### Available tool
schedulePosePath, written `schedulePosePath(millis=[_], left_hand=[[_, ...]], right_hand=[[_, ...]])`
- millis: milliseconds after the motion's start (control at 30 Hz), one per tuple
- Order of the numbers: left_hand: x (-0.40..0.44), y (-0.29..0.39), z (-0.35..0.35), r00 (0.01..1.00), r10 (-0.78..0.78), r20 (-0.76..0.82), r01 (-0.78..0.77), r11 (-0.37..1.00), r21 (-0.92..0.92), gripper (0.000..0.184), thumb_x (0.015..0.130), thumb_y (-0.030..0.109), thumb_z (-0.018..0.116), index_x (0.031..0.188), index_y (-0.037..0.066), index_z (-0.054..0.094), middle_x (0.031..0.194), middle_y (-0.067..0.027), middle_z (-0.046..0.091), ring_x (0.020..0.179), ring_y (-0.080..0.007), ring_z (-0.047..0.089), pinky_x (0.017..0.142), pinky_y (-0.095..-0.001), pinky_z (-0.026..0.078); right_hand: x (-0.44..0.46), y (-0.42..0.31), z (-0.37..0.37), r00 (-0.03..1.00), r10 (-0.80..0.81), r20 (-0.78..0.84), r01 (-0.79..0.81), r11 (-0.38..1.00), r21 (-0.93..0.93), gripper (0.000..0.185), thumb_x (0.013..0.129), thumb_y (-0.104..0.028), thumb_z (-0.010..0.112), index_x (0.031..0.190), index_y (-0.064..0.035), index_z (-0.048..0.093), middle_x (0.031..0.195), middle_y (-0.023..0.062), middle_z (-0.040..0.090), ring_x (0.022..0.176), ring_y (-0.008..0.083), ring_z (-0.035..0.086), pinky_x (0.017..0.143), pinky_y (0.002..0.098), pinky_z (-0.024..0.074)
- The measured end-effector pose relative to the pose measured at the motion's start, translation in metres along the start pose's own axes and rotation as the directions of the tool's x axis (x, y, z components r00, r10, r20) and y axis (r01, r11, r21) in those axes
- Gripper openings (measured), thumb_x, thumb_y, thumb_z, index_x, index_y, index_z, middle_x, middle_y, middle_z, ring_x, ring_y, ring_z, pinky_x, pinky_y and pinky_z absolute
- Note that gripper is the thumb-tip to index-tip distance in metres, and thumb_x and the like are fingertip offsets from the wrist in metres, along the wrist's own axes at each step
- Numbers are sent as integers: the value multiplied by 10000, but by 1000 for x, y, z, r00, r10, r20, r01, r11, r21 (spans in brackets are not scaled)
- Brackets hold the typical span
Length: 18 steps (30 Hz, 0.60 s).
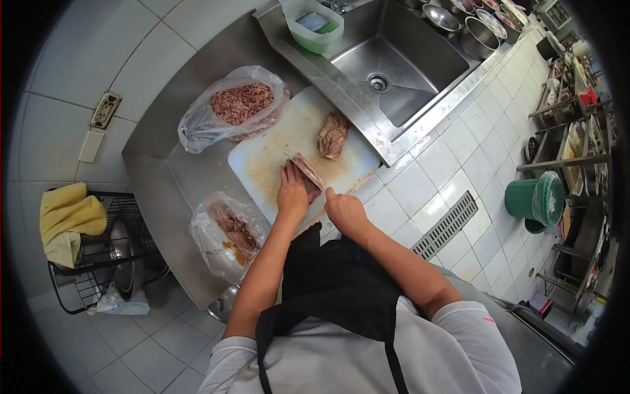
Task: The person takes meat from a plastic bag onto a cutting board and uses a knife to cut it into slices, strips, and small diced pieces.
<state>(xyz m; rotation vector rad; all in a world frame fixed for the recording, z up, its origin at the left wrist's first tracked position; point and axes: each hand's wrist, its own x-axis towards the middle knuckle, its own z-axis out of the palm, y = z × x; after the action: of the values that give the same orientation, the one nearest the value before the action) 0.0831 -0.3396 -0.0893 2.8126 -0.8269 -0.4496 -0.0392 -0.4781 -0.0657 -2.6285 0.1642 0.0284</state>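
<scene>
My left hand [292, 192] presses on a dark piece of meat [311, 188] near the front edge of the white cutting board [262, 157], fingers laid over it. Closed in a fist, my right hand [346, 213] grips a knife [308, 171], its blade running along the meat beside my left fingers. Most of the handle is hidden in the fist. Another browned chunk of meat [333, 136] lies farther back on the board, touched by neither hand.
A plastic bag of chopped meat [241, 104] and a second bag with meat [236, 226] flank the board's left side. Behind are a steel sink [407, 59] and a green-tinted container [314, 29]. Metal bowls [479, 39] stand beyond the sink; a green bin [525, 197] stands right.
</scene>
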Motion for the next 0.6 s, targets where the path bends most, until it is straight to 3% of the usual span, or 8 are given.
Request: schedulePosePath(millis=[133,333,433,533,600], left_hand=[[4,-1,-1,997,43,65,-52,989,140,1129,801,541,802,1565,-122,301,1653,-296,282,1536,-477,242,1280,-446,240],[5,0,-4,997,26,67,-32,995,94,1093,841,572,754,1545,-144,323,1639,-320,289,1535,-464,253,1295,-450,186],[9,-4,4,996,40,78,-55,978,200,1054,861,560,737,1531,-153,346,1634,-324,300,1536,-439,270,1296,-462,179],[5,1,-7,996,67,56,-72,992,104,1003,874,535,732,1518,-148,380,1626,-325,317,1534,-414,289,1298,-480,167],[4,3,-10,996,80,49,-87,984,155,979,873,524,736,1503,-148,406,1622,-326,323,1533,-402,298,1299,-489,158]], right_hand=[[1,0,6,1000,11,8,-10,1000,-24,148,915,-126,615,929,-11,524,696,201,700,615,345,719,552,446,572],[14,0,20,1000,29,6,-29,999,-15,130,912,-114,602,924,-7,528,699,209,702,625,354,724,563,456,577],[31,1,33,999,8,-34,-10,999,-42,136,906,-119,609,919,-10,529,684,200,698,617,358,722,550,468,573],[22,2,25,999,-8,-48,7,1000,-11,145,911,-132,614,922,-13,532,685,200,699,622,360,724,552,468,575],[6,1,9,998,37,43,-36,999,-25,113,913,-106,602,941,-12,547,702,205,709,648,366,736,564,461,587]])
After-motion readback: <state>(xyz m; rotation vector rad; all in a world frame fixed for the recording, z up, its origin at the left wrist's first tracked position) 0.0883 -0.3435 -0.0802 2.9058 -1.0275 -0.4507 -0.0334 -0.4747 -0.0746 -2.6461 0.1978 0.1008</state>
